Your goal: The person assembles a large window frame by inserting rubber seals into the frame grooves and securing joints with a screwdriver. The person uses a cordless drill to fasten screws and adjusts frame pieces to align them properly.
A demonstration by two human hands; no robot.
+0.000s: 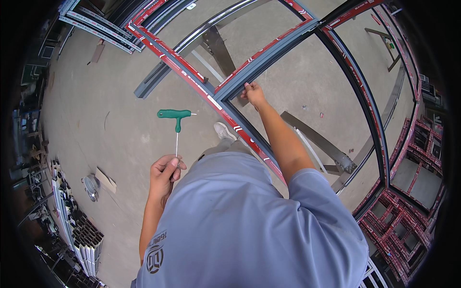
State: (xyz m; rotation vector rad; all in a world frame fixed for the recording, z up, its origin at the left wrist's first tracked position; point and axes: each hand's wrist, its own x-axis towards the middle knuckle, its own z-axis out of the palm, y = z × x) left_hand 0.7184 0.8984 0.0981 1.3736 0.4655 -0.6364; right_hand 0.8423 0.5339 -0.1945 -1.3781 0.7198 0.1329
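My left hand [167,170] is closed round the thin metal shaft of a T-handle hex key [175,115]. Its green handle points away from me, and a short bit sticks out of the handle's right end. A large dark grey window frame [235,124] with red protective film lies across metal supports in front of me. My right hand [253,93] reaches over its near side to the inner corner by the crossbar [269,56]. Those fingers are curled together against the crossbar's edge; whatever may be between them is too small to make out.
Under the frame run metal support beams [317,139]. Long profiles [98,29] are stacked at the far left, and more profile bundles [84,235] lie at the near left. Red-filmed frames [396,225] stand at the right. A cardboard piece [105,179] lies on the floor.
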